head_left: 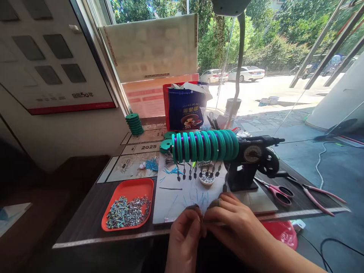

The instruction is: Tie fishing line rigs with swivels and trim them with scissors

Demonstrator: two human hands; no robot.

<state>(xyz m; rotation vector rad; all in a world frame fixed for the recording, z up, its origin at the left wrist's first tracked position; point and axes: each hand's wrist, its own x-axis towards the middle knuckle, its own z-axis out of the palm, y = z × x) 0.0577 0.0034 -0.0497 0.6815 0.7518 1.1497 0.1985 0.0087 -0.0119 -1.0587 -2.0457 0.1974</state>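
Note:
My left hand (187, 231) and my right hand (231, 216) meet at the front edge of the table. Both have their fingers pinched together, and what lies between the fingertips is too small to make out. Thin blue strands (203, 197) lie on the white board (167, 193) just beyond them. Behind the board's middle is a row of green rings (204, 146) on a black machine with a dial and a gear wheel (253, 155). Short dark pieces (195, 172) hang from the rings. A small white dish (206, 178) of silvery beads sits below.
An orange tray (129, 184) of metallic tubes and beads stands at left. Pink-handled scissors (277, 191) and pink-handled pliers (315, 195) lie at right. Farther back are stacked green spools (134, 124), a blue bag (186, 108) and a lamp arm (241, 57).

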